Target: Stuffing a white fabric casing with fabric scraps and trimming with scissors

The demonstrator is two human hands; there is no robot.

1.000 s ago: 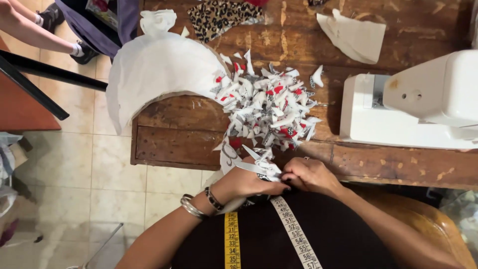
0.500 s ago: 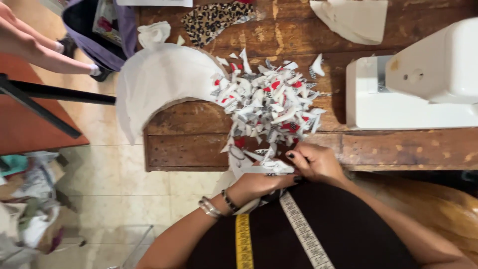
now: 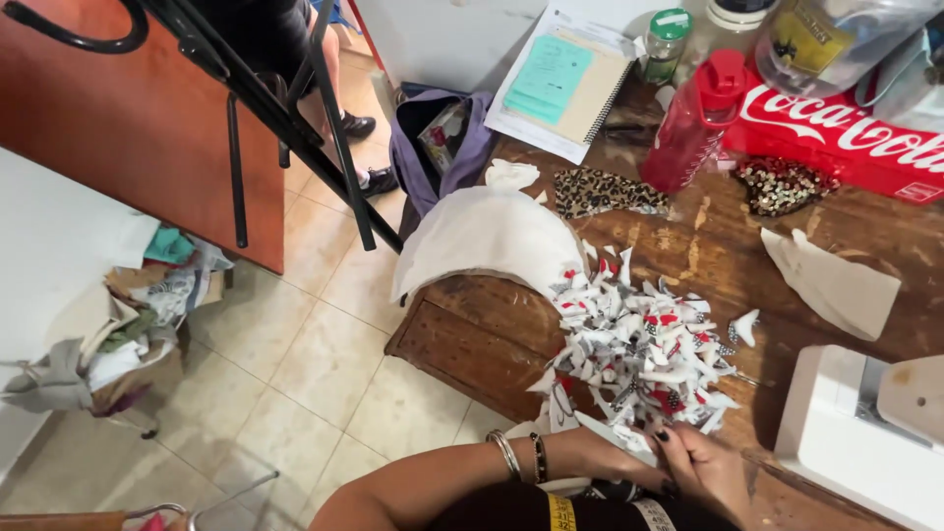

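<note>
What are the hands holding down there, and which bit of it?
Both hands, left hand and right hand, pinch one small white fabric piece by its edges, beside the pile of cut pieces.

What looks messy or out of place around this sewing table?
A white fabric piece droops over the wooden table's left edge. Fabric scraps spill in a heap on the tiled floor. The small cut pieces by both hands lie in a loose jumble rather than stacked.
</note>
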